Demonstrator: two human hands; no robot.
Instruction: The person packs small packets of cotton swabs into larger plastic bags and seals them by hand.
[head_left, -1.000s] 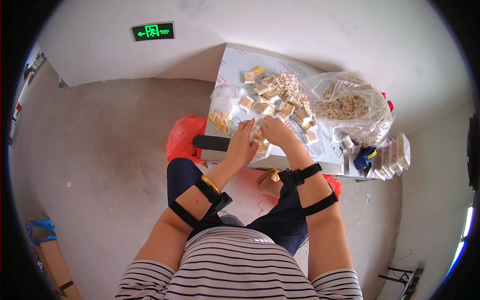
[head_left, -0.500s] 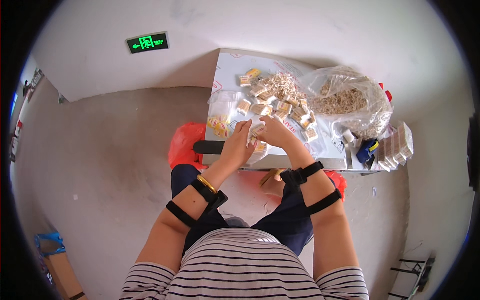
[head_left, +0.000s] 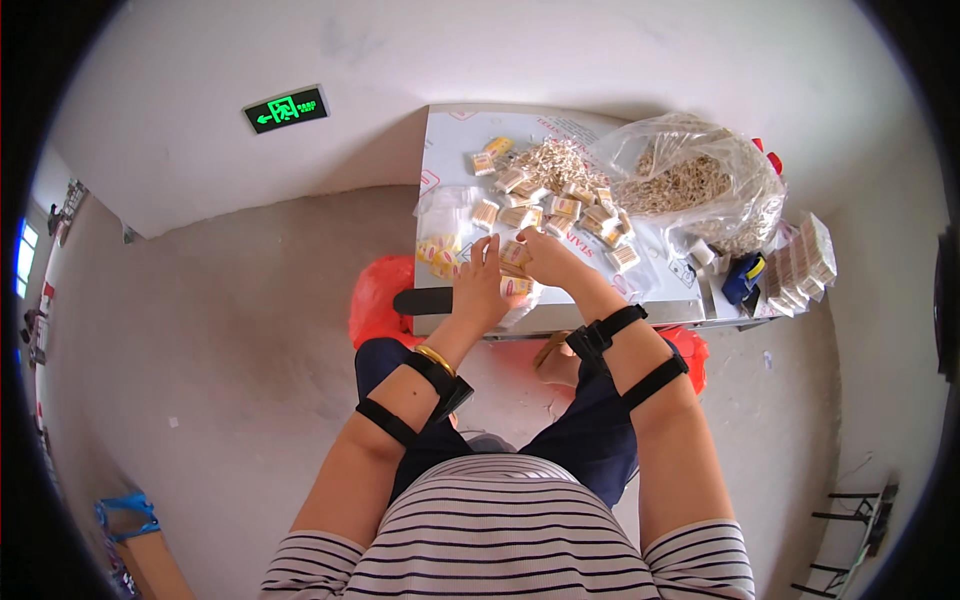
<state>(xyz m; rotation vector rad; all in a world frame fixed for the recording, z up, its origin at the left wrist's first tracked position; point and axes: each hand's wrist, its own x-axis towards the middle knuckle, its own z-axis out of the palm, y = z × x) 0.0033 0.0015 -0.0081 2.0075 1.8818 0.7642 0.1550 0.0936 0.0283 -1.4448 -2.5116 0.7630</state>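
Note:
Over the table's near edge, my left hand (head_left: 482, 292) reaches in with its fingers stretched and slightly apart, beside a clear plastic bag (head_left: 522, 312). Small packs of cotton swabs (head_left: 517, 286) with yellow labels show in the bag's opening. Opposite it, my right hand (head_left: 553, 262) has curled fingers against the edge of another pack (head_left: 515, 256), seemingly pinching it; its thumb is partly hidden. Further back lie several more packs (head_left: 564, 208) and a heap of loose cotton swabs (head_left: 560, 165). Yellow-and-white labels (head_left: 438, 252) lie left of my left hand.
A big clear bag of loose swabs (head_left: 690, 180) fills the table's right part. Beside it are a blue-and-yellow tool (head_left: 742, 278) and stacked wrapped packs (head_left: 803, 262). Clear plastic bags (head_left: 445, 210) lie at the left. A red bag (head_left: 382, 300) hangs by the table (head_left: 450, 135).
My hands have moved slightly apart and the left fingers have spread. The packs between the hands show more clearly. The whole view has shifted a little.

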